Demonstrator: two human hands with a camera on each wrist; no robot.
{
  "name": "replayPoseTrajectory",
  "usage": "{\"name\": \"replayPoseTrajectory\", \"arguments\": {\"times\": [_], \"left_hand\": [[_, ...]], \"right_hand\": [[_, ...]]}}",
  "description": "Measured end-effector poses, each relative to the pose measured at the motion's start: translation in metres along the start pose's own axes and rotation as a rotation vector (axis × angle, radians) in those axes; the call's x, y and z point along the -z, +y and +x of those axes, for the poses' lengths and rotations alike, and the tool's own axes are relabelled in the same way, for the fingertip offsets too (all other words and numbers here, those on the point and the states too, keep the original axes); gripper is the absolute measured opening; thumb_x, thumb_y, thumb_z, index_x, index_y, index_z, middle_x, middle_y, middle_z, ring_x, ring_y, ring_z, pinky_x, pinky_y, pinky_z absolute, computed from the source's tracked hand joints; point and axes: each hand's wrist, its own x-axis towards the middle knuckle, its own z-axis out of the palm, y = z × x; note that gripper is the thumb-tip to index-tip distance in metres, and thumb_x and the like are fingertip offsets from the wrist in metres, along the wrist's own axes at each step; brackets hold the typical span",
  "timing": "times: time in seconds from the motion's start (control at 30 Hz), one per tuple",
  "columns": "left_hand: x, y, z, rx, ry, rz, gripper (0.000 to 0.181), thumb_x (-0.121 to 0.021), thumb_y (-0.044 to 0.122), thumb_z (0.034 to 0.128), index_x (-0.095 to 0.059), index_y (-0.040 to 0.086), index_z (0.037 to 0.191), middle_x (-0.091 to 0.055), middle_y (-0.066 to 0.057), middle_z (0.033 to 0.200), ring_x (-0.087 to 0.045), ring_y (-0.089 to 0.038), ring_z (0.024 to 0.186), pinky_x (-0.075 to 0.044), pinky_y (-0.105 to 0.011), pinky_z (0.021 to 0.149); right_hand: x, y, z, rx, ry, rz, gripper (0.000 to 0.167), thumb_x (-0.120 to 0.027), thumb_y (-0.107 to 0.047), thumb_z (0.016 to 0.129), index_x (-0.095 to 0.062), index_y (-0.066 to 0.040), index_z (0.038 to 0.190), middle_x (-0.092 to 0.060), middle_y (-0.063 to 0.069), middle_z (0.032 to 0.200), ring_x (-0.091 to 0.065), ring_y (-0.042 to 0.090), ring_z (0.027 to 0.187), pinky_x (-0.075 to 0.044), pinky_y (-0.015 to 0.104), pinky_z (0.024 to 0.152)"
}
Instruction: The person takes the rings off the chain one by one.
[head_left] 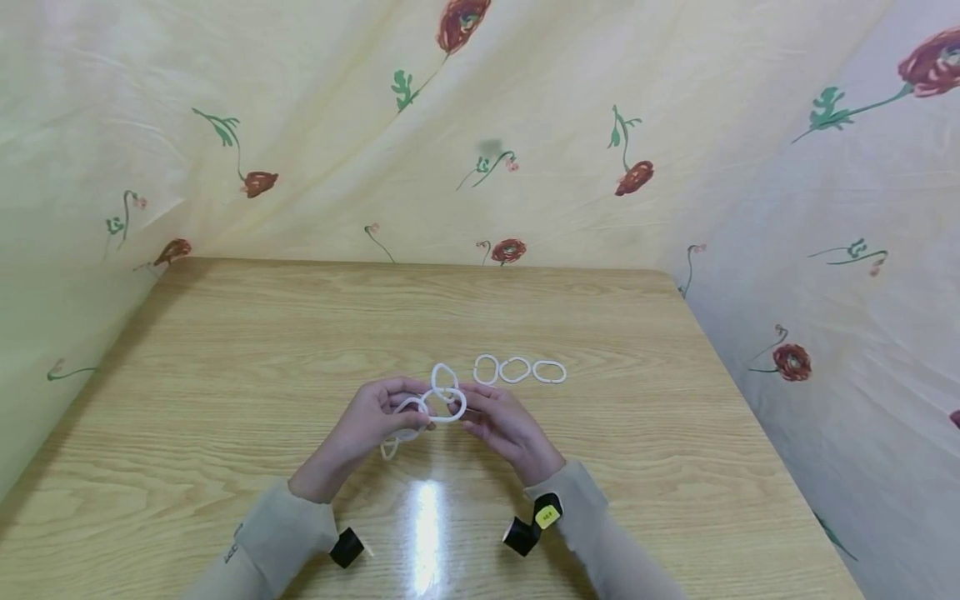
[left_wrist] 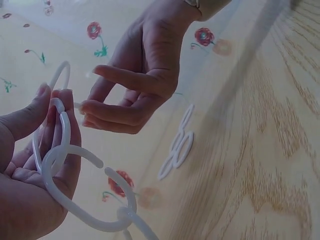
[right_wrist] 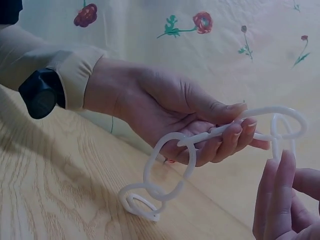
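Note:
White plastic chain links are joined into a short chain (head_left: pixel 447 419) between the hands. My left hand (head_left: pixel 375 414) pinches one link (right_wrist: pixel 272 111) between thumb and fingers. Further joined links (left_wrist: pixel 90 220) hang below the left palm; one shows a gap in its rim. Another link (head_left: pixel 435 375) stands up from the pinched one, on the side of my right hand (head_left: pixel 504 423). The right fingers are mostly straight, their tips at that link's edge, with the thumb apart in the left wrist view. Whether they bear on it is hard to tell.
Three loose white links lie in a row just beyond the right hand, the rightmost link (head_left: pixel 550 382) lying sideways. The wooden table (head_left: pixel 300 325) reaches back to a flowered cloth (head_left: pixel 315 167). Black wrist devices are on both sleeves.

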Motion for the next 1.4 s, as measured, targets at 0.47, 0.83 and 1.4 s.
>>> {"name": "replayPoseTrajectory", "arguments": {"times": [0.47, 0.83, 1.4], "left_hand": [[-0.0012, 0.0022, -0.0012, 0.008, -0.023, -0.017, 0.051, -0.068, 0.003, 0.0877, -0.046, -0.020, 0.127, -0.069, 0.008, 0.083, -0.066, -0.004, 0.079, -0.057, -0.020, 0.073], [0.0007, 0.0003, -0.0023, -0.010, -0.046, -0.017, 0.057, -0.071, 0.012, 0.0859, -0.046, -0.020, 0.126, -0.069, 0.009, 0.083, -0.067, -0.005, 0.080, -0.057, -0.022, 0.075], [0.0011, -0.0009, -0.0046, 0.009, -0.009, 0.009, 0.047, -0.068, 0.003, 0.0875, -0.049, -0.016, 0.126, -0.071, 0.008, 0.083, -0.069, -0.008, 0.081, -0.059, -0.029, 0.078]], "right_hand": [[-0.0025, 0.0005, 0.0025, 0.004, -0.074, 0.074, 0.034, -0.036, -0.004, 0.104, -0.066, -0.013, 0.091, -0.066, -0.006, 0.078, -0.060, -0.001, 0.070, -0.048, 0.006, 0.060], [-0.0034, -0.0011, 0.0021, -0.009, -0.065, 0.139, 0.034, -0.039, -0.006, 0.104, -0.068, -0.012, 0.087, -0.068, -0.004, 0.079, -0.062, 0.000, 0.072, -0.051, 0.007, 0.064], [-0.0022, -0.0046, 0.0027, 0.056, 0.198, -0.036, 0.027, -0.053, -0.006, 0.098, -0.068, -0.020, 0.082, -0.069, -0.009, 0.080, -0.064, 0.002, 0.077, -0.050, 0.013, 0.062]]}}
